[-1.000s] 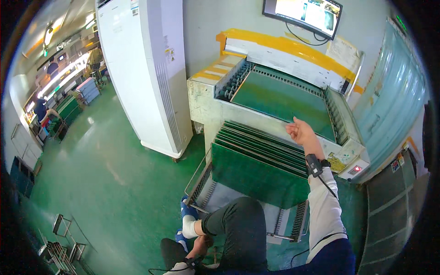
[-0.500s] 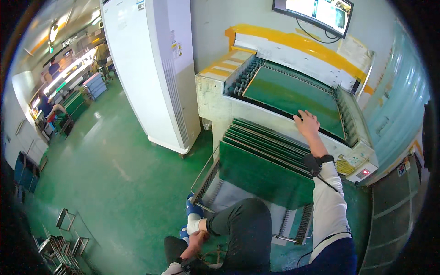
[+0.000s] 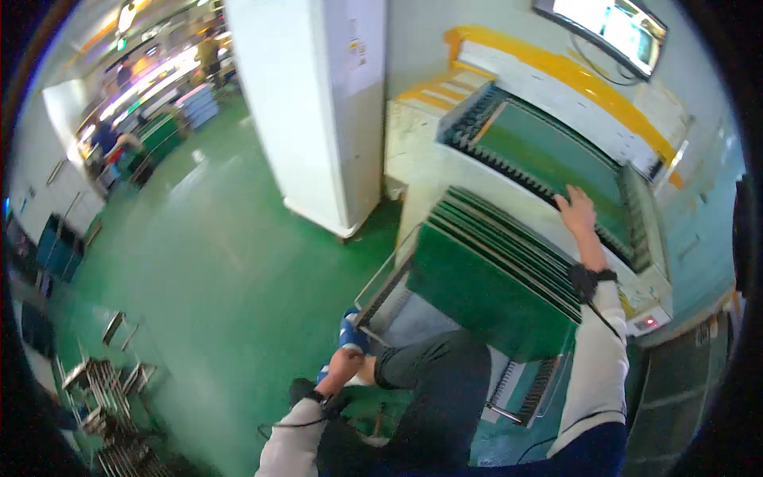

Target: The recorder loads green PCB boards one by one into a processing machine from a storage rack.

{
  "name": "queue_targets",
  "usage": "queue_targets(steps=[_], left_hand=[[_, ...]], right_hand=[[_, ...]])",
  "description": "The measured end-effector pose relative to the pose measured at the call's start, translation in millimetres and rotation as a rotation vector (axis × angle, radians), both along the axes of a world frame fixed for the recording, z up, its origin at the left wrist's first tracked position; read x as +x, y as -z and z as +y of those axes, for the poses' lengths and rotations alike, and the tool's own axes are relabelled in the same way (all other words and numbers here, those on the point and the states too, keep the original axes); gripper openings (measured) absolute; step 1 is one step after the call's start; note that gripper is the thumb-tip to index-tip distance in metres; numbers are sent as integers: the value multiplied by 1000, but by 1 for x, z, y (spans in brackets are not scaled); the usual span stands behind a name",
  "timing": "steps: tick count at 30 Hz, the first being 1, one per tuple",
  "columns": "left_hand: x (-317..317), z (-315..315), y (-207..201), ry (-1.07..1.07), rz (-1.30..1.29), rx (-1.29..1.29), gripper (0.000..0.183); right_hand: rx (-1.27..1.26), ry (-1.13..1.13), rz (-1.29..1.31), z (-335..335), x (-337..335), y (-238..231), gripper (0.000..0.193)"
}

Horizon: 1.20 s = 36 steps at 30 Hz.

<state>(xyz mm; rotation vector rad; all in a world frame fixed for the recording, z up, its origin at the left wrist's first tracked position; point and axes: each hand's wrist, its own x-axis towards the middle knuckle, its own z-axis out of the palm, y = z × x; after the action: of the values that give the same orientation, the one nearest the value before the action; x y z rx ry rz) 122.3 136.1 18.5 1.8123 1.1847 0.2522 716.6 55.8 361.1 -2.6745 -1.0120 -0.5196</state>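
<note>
A flat green board (image 3: 548, 155) lies on the roller bed of a pale machine (image 3: 433, 171), with a row of dark rollers showing along its near side. My right hand (image 3: 578, 211) is over the machine's near edge, fingers apart and nothing gripped. Below it, a rack (image 3: 385, 306) holds several green boards (image 3: 485, 290) standing on edge, one behind another. Down by my ankle and blue slipper (image 3: 354, 332), my left hand (image 3: 344, 367) has its fingers curled; what they close on, if anything, is hidden.
A tall white cabinet (image 3: 314, 111) stands left of the machine. A screen (image 3: 612, 32) hangs on the wall above. Metal frames (image 3: 103, 389) stand on the green floor at lower left, and a dark panel (image 3: 679, 397) is at right. People work at a lit bench far left.
My view has swung left. The board on the machine has shifted away from me, uncovering rollers at the near side. My left hand has moved up by the ankle; my right stays at the edge.
</note>
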Motion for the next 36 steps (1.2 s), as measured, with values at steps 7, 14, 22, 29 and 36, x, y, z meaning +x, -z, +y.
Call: queue_targets(steps=[7, 14, 22, 29, 36], left_hand=[[19, 18, -70, 134, 48, -66, 31], [26, 24, -93, 360, 151, 179, 40], [19, 27, -23, 141, -439, 518, 45], [17, 20, -16, 185, 36, 82, 26], [0, -12, -26, 4, -111, 154, 17]], right_hand=[[147, -543, -44, -51, -90, 19, 36], [99, -677, 106, -102, -195, 42, 31], [181, -800, 338, -107, -276, 55, 24], [93, -847, 1161, -56, -321, 81, 31], [180, -553, 2142, -36, -390, 51, 52]])
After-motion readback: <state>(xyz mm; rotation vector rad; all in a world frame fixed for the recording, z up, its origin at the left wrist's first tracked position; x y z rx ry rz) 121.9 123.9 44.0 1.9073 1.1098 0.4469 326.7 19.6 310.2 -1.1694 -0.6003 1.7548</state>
